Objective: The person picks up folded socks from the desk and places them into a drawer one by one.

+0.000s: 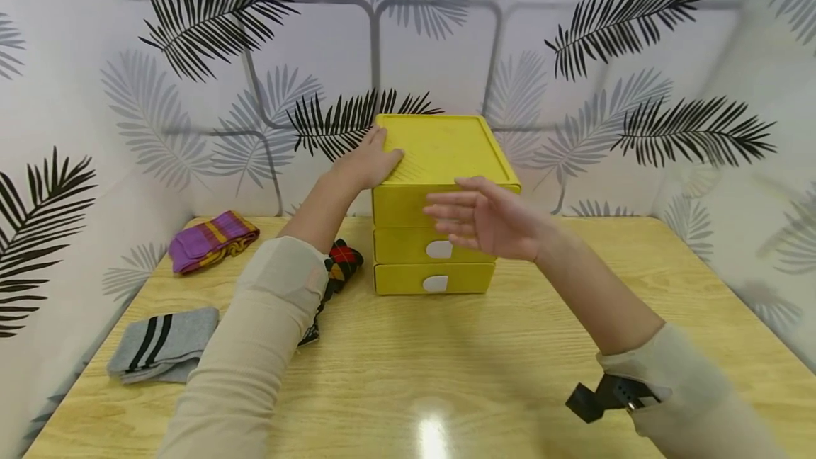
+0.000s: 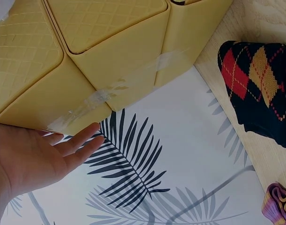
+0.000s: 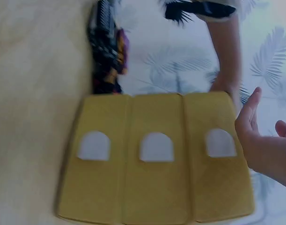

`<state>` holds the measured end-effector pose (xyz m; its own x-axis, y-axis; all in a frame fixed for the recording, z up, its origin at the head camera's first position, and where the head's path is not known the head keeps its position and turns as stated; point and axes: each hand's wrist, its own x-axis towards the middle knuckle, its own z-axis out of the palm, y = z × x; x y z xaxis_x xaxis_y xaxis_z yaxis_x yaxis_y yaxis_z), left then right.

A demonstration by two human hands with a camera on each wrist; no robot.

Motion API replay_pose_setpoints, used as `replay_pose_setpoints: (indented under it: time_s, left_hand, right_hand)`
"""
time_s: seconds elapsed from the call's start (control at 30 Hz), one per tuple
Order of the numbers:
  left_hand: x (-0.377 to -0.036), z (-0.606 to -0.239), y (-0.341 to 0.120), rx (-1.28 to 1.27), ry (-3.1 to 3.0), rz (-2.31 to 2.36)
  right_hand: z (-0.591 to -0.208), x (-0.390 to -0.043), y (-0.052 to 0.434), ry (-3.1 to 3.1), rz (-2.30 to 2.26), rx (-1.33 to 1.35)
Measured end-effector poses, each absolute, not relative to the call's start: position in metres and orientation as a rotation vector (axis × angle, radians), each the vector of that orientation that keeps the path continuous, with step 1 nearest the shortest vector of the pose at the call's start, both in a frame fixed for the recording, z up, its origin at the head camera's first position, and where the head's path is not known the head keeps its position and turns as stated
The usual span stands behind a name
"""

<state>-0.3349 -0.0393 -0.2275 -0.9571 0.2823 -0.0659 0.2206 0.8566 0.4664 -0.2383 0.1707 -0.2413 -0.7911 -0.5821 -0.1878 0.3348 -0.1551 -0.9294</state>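
Folded socks at left: 1 purple sock (image 1: 213,241), 1 grey sock (image 1: 162,344), 1 argyle sock (image 1: 345,261) partly behind the left forearm (image 1: 321,212); yellow 3-drawer cabinet (image 1: 446,151), towards the back of the wooden table (image 1: 382,381), tabletop extending before it and rightward; left hand (image 1: 365,163), unclenched, resting at the cabinet's upper left edge; right hand (image 1: 494,222), fingers extended, before its front, contact indiscernible from here

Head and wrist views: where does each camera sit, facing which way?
Head: on the head, facing forward and down at the yellow drawers; left hand and right hand show.
Left wrist: on that wrist, facing the drawers' side; left hand shows.
Right wrist: on that wrist, facing the drawers' fronts; right hand and left forearm show.
Head and right wrist share the white tabs.
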Motion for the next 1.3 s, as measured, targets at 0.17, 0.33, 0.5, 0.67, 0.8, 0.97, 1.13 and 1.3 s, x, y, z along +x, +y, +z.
replay_pose_setpoints:
  time_s: [0.17,0.33,0.5,0.67,0.8,0.97,1.13,1.3]
  left_hand:
    - [-0.335,-0.225,-0.04,0.4,2.863,0.72]
    - [-0.334,-0.224,-0.04,0.385,2.867,0.72]
    - [-0.334,-0.225,-0.039,0.376,2.873,0.722]
    - [-0.335,-0.226,-0.038,0.408,2.866,0.74]
    - [-0.335,-0.227,-0.041,0.419,2.876,0.748]
    - [-0.334,-0.228,-0.045,0.416,2.937,0.742]
    - [-0.333,-0.224,-0.04,0.488,3.17,0.455]
    - [-0.32,-0.217,-0.032,0.649,3.388,0.292]
  right_hand:
    - [-0.213,-0.26,0.186,2.698,-1.675,-0.549]
    - [-0.206,-0.295,0.204,3.473,-0.61,-0.441]
    - [-0.208,-0.322,0.216,3.272,-0.295,-0.374]
    - [-0.21,-0.334,0.22,3.16,-0.181,-0.369]
    - [-0.211,-0.337,0.217,3.112,-0.202,-0.406]
    - [-0.215,-0.338,0.212,3.084,-0.28,-0.454]
    - [-0.215,-0.337,0.212,3.076,-0.293,-0.436]
    - [-0.215,-0.336,0.215,3.074,-0.298,-0.416]
